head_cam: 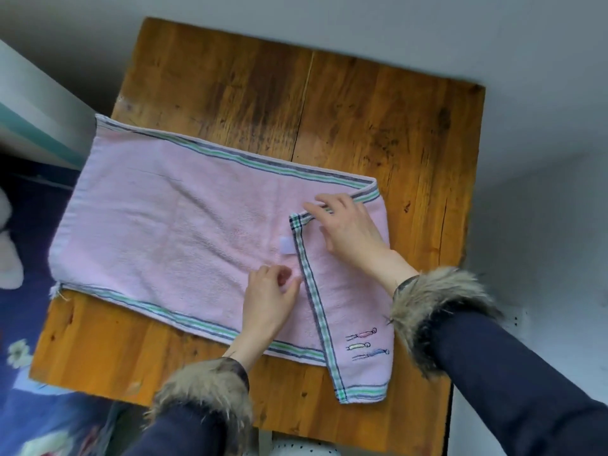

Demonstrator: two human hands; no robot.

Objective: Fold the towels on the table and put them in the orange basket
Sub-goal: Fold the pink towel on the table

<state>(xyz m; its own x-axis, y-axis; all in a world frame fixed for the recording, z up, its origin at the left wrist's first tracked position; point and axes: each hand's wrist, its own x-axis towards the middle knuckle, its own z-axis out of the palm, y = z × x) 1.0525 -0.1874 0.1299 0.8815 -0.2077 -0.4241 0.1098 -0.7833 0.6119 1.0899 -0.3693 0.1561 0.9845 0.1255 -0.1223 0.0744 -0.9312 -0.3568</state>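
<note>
Right now I'm mid-fold on the towel (171, 225), first fold just started at its right end. To do it well: line the turned-over flap's checked hem up parallel with the far short edge, match the striped long borders on both sides so the layers sit square, then smooth from the crease outward before the next fold. The flap looks skewed, its near corner hanging past the towel's front border, so I judge it needs squaring before I press it flat.

My right hand (348, 232) lies on the flap near its far corner, fingers spread and fairly straight, grip apart, pressing the cloth rather than pinching it as far as I can tell. My left hand (273, 297) rests on the towel just left of the checked hem; fingers curled, thumb near forefinger, maybe pinching cloth, cannot tell.

Towel: pink terry, striped green-and-dark borders on the long sides, small white label near the middle, three little embroidered figures on the flap. It lies spread across the desk (362, 110), left end overhanging the edge. No basket in view.
</note>
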